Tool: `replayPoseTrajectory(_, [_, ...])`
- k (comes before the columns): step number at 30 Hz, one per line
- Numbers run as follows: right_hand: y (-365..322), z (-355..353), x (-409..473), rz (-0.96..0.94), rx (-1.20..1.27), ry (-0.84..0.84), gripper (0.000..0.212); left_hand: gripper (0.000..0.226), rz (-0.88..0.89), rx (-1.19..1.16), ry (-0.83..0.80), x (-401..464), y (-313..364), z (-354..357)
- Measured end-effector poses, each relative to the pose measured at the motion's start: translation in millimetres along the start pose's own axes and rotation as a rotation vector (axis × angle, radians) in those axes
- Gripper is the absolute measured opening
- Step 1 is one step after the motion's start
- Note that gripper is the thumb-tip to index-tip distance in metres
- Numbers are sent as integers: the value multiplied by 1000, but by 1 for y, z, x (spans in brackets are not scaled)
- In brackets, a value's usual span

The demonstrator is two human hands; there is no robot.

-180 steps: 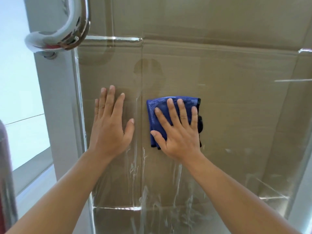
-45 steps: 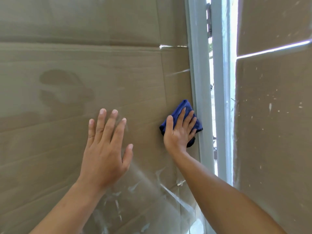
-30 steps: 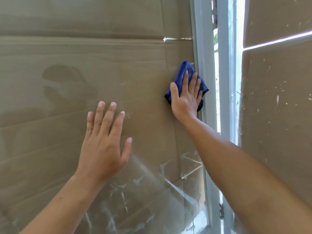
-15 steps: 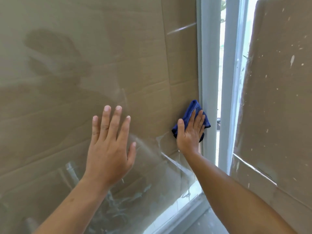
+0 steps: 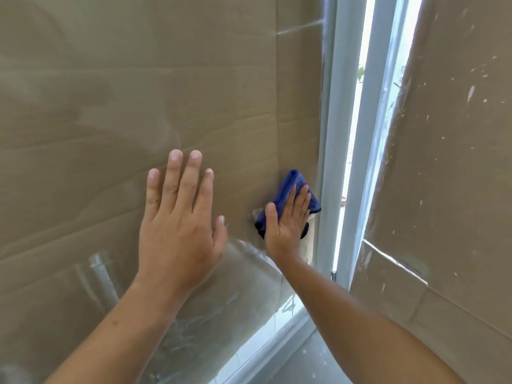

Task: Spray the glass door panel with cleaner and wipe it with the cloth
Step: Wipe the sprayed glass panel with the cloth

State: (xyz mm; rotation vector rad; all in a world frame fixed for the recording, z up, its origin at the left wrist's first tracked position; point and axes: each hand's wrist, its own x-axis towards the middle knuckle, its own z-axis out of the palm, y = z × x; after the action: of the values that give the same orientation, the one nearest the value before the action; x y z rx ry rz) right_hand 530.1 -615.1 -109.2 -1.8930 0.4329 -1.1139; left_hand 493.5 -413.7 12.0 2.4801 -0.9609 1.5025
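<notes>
Right hand (image 5: 286,217): flat, fingers straight, pressing the blue cloth (image 5: 288,189) against the glass door panel (image 5: 138,92) just beside the door frame (image 5: 329,162); it has dropped lower along that edge since a second ago.
Left hand (image 5: 177,217): spread, still bracing the glass.
Meaning: the edge strip looks nearly wiped; wet streaks (image 5: 194,328) remain below.

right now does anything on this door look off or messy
Yes: whitish streaks and smears cover the lower part of the glass door panel, below both hands. The neighbouring cardboard-backed panel is flecked with white specks, like dried splatter.
</notes>
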Motion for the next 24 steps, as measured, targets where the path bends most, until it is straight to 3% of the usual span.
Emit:
replayPoseTrajectory(5, [-16, -6, 29, 254, 130, 138, 91, 68, -25, -42, -3, 1, 5, 2])
replayPoseTrajectory(8, [-5, -5, 24, 169, 105, 118, 90, 69, -91, -86, 49, 4, 17, 8])
replayPoseTrajectory(13, [52, -4, 8, -155, -7, 59, 73, 72, -204, -169, 102, 1, 48, 31])
replayPoseTrajectory(19, [79, 5, 17, 5, 92, 167, 65, 72, -151, -209, 4, -35, 90, 68])
replayPoseTrajectory(24, [97, 12, 10, -52, 90, 194, 62, 72, -185, -170, -26, -67, 99, 92])
